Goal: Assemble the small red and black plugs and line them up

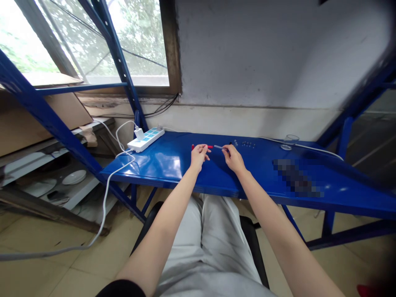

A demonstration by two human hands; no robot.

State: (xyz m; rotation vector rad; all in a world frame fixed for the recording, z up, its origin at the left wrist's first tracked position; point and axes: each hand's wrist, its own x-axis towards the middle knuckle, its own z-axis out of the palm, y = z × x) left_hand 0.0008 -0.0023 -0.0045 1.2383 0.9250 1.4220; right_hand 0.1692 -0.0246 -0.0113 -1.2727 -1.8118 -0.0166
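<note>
Rightward stands a clear cup (289, 143); left fingers (203, 149) pinch a red rod (210, 147), right fingers (227, 150) a pale tube (218, 147).

Over the blue counter (216, 178), the left hand (199, 157) pinches a slim red stick (210, 147) and the right hand (234, 158) a pale tube (218, 147), their ends facing; whether they touch is unclear. From the hands, tiny parts (246, 144) lie near, toward 3 o'clock, with a clear glass (290, 142) farther along. A pixelated dark object (297, 177) lies toward 4, a white power strip (147, 140) toward 9, and a window (144, 41) at 11.
</note>
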